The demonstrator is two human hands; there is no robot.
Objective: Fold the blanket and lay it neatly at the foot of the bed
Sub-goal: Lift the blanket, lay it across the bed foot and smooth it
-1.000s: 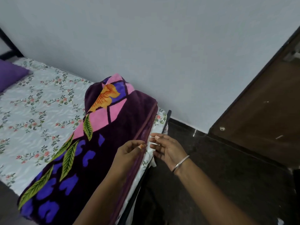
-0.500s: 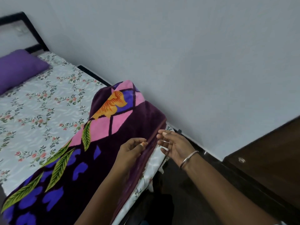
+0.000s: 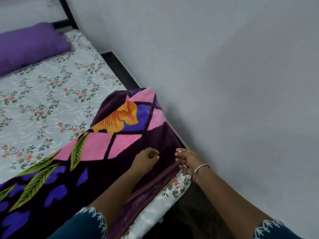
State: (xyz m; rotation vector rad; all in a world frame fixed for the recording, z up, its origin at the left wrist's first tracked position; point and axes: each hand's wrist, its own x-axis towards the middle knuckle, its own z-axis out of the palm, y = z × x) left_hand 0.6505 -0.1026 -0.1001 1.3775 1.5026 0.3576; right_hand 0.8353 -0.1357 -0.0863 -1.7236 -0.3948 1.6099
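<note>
Sleeves: dark teal cuffs (image 3: 91, 219) with white embroidered edging are framing the bottom of the head view, one on each forearm.
Left hand: the left hand (image 3: 146, 158) is resting on top of the folded blanket near its outer edge, fingers curled into a loose fist with the thumb tucked against them; whether any fabric is pinched inside the curl is hard to tell from this angle.
Right hand: the right hand (image 3: 187, 160), wearing a thin metal bangle (image 3: 200, 168) at the wrist, is gripping the blanket's stacked maroon hems at the near corner, fingers closing around the edge where it is meeting the mattress side.
Blanket: the plush blanket (image 3: 107, 145), dark purple with pink panels, green leaves, blue patches and an orange flower, is lying folded in a long band across the foot of the bed, its far end rising in a soft hump close to the wall.
Bed sheet: a pale floral bed sheet (image 3: 51, 94) is showing beyond the blanket and again in a strip below the right hand.
Bed frame: a black bed frame (image 3: 120, 71) is running along the wall side.
Pillow: a purple pillow (image 3: 31, 45) is sitting at the head of the bed.
Wall: a plain grey wall (image 3: 224, 66) is filling the right half.
</note>
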